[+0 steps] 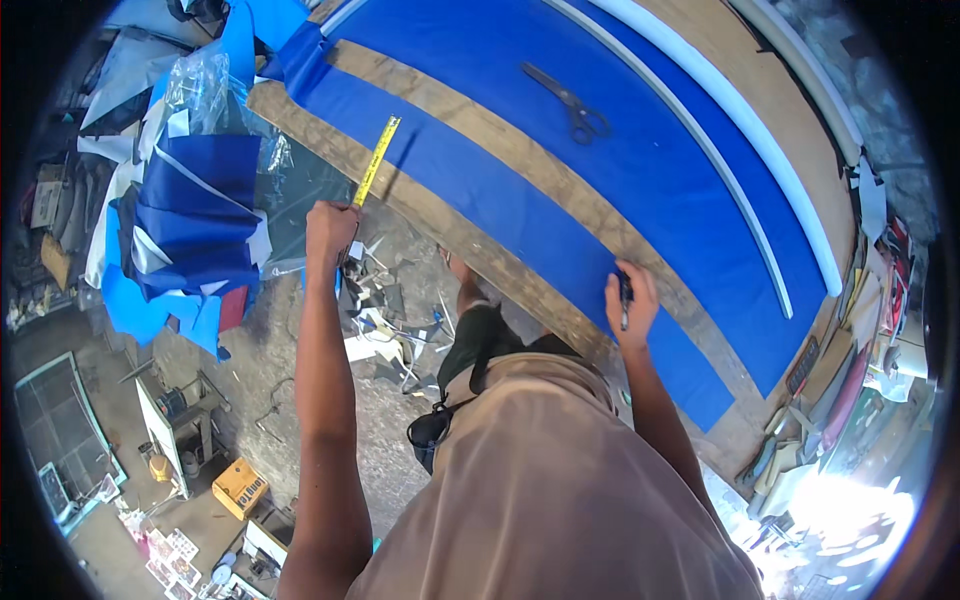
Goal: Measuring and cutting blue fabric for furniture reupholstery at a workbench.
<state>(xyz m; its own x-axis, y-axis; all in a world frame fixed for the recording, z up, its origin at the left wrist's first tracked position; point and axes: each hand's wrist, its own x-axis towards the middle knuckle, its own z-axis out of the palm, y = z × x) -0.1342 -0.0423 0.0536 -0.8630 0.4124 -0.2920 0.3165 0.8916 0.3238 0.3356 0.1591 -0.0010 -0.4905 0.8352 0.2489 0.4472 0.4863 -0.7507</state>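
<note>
My left hand (330,228) grips the body of a yellow tape measure (377,158) at the near edge of the wooden table (520,170), its blade running out across a blue strip of fabric (520,225). My right hand (630,303) holds a dark pen (625,300) against the same blue strip further right. A wider blue sheet (640,130) lies beyond it. Black scissors (570,103) rest on that sheet, away from both hands.
White foam strips (740,130) curve along the far side of the table. A pile of folded blue and white fabric with clear plastic (195,200) sits left. Scraps litter the concrete floor (385,320). Small machines and a yellow box (240,487) stand lower left.
</note>
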